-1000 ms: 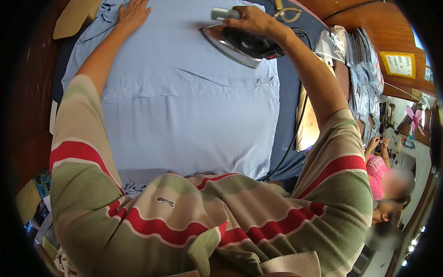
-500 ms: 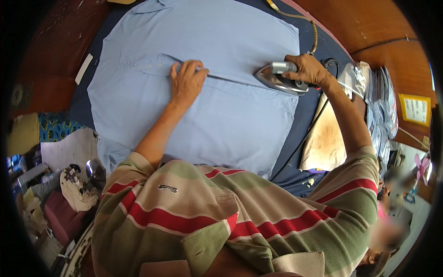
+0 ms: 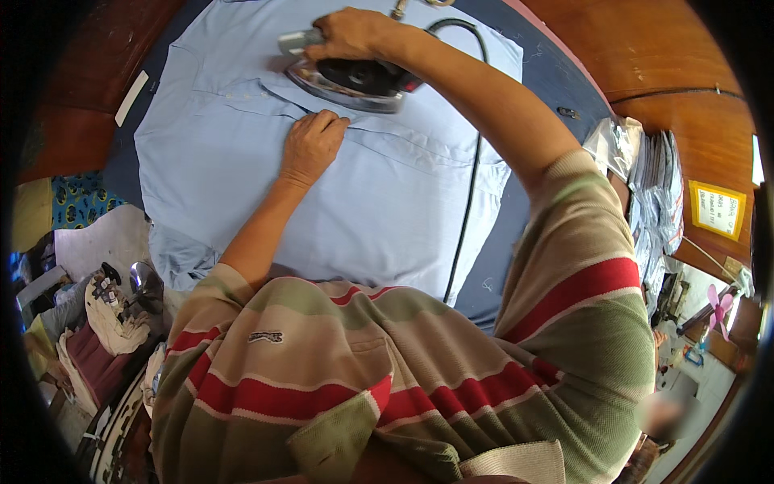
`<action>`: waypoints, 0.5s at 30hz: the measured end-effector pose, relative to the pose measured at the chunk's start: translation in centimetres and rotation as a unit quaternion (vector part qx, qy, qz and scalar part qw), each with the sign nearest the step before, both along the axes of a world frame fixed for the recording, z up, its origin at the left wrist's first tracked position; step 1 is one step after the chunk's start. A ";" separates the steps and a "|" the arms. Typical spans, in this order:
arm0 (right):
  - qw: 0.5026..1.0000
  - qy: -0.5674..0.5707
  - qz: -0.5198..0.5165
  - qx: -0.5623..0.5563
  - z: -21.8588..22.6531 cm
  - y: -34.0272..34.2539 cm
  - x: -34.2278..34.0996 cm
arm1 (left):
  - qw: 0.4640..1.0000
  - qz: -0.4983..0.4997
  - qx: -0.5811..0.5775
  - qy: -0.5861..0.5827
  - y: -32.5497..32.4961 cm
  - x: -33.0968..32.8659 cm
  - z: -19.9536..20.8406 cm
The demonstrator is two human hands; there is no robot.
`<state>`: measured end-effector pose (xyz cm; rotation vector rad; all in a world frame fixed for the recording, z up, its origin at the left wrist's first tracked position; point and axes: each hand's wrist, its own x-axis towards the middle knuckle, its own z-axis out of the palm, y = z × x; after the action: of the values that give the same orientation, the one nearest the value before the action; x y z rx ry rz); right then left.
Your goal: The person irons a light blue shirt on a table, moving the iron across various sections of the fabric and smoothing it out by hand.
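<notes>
A light blue shirt [image 3: 387,210] lies spread over a dark blue padded surface, with a long placket fold crossing its middle. My left hand [image 3: 313,147] rests on that fold, its curled fingers pinching the shirt's edge. Just beyond it, my right hand [image 3: 348,34] is closed round the grey handle of a clothes iron [image 3: 355,85]. The iron's metal soleplate sits on the shirt near the placket, its tip toward the left. A black cord [image 3: 470,202] runs from behind the iron down across the right side of the shirt.
Folded clothes in clear plastic [image 3: 657,189] are stacked at the right, near a yellow-framed notice [image 3: 717,210]. A white strip [image 3: 131,98] lies at the surface's left edge. Piled clothes and odds and ends [image 3: 101,331] fill the lower left. A person, blurred, is at lower right.
My right hand has carried the iron from the shirt's right edge leftward and away from me, to beyond my left hand. The left fingers have drawn together on the fold. The cord now crosses the shirt.
</notes>
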<state>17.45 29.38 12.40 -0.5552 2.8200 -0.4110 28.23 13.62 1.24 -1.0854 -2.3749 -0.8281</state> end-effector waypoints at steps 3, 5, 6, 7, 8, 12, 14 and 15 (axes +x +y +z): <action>0.998 -0.038 -0.031 -0.028 0.5 -1.0 -0.7 | 1.000 0.001 0.002 -0.022 0.0 -0.3 -0.2; 0.999 -0.035 -0.016 0.009 0.5 0.5 0.3 | 0.999 0.001 0.013 -0.043 0.0 -0.6 -0.7; 0.999 -0.038 -0.004 0.027 0.4 1.3 1.2 | 0.999 0.006 0.013 -0.046 -0.1 -0.4 -0.7; 0.999 -0.029 0.038 0.015 0.5 3.1 2.6 | 0.999 0.011 0.013 -0.050 -0.2 -0.4 -0.5; 0.998 -0.037 0.035 0.022 0.9 4.8 4.3 | 0.998 0.014 0.016 -0.052 -0.2 -0.3 -0.5; 0.994 -0.085 -0.023 0.069 1.8 12.9 11.4 | 0.997 0.016 0.012 -0.070 0.3 -0.4 -0.7; 0.993 -0.046 -0.089 0.063 1.6 16.1 13.7 | 0.997 0.025 -0.002 -0.075 0.3 -0.5 -0.7; 0.991 -0.022 -0.121 0.042 1.5 17.5 14.4 | 0.997 0.027 -0.009 -0.078 0.3 -0.4 -0.7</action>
<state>31.83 46.87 13.92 -0.1829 2.8539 -0.3406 27.80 13.93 0.52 -0.9911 -2.5314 -0.9042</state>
